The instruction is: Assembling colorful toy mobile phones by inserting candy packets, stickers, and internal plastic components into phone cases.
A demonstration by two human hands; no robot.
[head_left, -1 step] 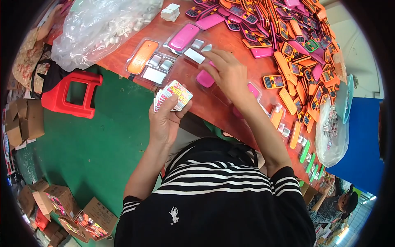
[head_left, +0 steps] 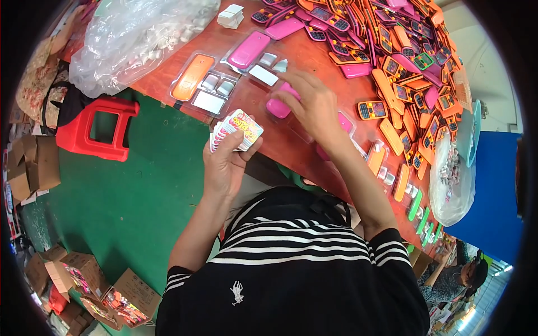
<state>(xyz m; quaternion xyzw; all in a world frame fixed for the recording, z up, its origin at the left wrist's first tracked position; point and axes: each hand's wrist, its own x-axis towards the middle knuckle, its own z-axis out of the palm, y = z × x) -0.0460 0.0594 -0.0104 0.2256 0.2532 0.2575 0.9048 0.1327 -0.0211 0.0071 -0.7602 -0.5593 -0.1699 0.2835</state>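
Near the front edge of the brown table [head_left: 291, 145], the right hand [head_left: 314, 106] closes its fingers on a pink toy phone [head_left: 278, 106], just beside a clear plastic tray [head_left: 255, 61] that already carries another pink phone. The left hand [head_left: 224, 168] grips a fanned stack of printed cards [head_left: 238, 130], held just off the table's edge. To that tray's left lies a tray with an orange phone [head_left: 193, 77]. As I judge it, the work goes best if the phone is pressed flat into its moulded hollow, and one card is thumbed loose from the stack without spilling the rest.
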